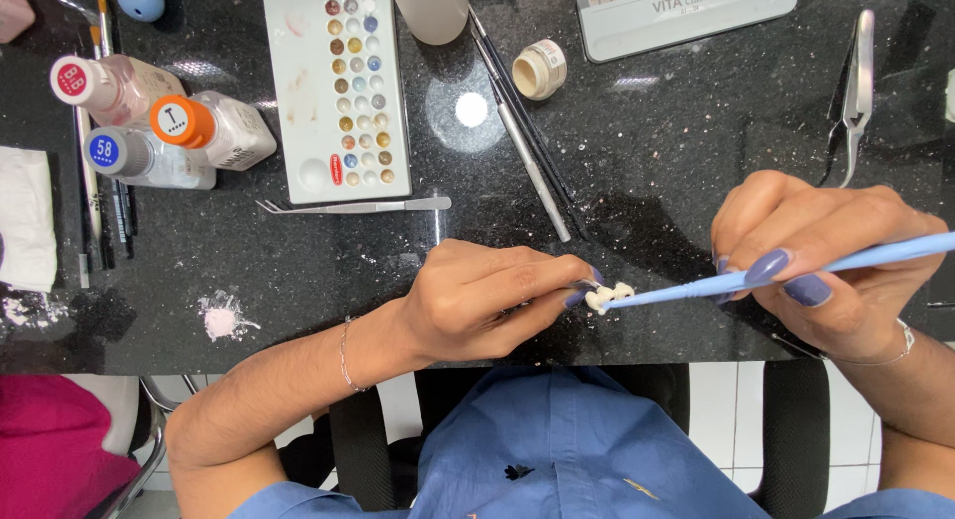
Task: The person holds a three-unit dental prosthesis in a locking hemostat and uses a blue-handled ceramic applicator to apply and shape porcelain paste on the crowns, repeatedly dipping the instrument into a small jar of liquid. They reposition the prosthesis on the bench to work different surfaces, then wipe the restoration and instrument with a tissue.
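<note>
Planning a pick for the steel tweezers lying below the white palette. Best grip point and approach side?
Take the steel tweezers across their wider closed end on the right, near the palette's lower right corner, coming straight down from above. They lie flat and crosswise on the black counter, with thin tips pointing left. The palette edge sits close behind, so a grip closing along the counter would likely be crowded.

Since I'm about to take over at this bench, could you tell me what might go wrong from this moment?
The small white tooth piece is pinched only by the left hand's fingertips near the black counter's front edge; a slip could drop it to the floor. The blue brush in the right hand presses sideways on it, which might nudge it loose. The pink powder pile could be smeared by the left forearm.
</note>
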The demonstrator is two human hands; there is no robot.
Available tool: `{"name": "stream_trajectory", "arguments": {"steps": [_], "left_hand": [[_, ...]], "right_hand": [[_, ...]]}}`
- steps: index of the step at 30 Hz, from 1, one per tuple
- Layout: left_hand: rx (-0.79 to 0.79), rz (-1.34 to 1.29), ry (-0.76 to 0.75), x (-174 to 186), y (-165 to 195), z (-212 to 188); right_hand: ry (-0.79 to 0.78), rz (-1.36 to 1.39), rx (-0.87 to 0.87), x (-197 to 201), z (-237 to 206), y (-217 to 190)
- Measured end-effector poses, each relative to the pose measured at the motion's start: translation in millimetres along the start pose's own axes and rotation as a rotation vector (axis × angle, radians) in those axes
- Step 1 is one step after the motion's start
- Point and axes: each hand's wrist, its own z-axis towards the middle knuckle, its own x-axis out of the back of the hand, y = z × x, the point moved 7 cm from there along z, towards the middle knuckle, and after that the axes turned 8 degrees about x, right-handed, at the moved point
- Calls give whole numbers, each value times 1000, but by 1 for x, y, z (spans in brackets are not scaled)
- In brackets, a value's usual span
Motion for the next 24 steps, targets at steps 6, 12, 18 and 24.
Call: {"name": "stream_trajectory", "arguments": {"steps": [6,12,18,24], "left_hand": [[-6,2,-1,0,0,1],[0,6,-11,0,1,1],[-2,-4,-10,-1,0,1],[-5,-2,-7,-1,0,0]], "right_hand": [[-20,-12,-5,0,0,0],[-8,-15,-15,-2,-1,-1],[22,-10,-27,-2,-1,1],[13,-25,-7,-1,1,0]]}}
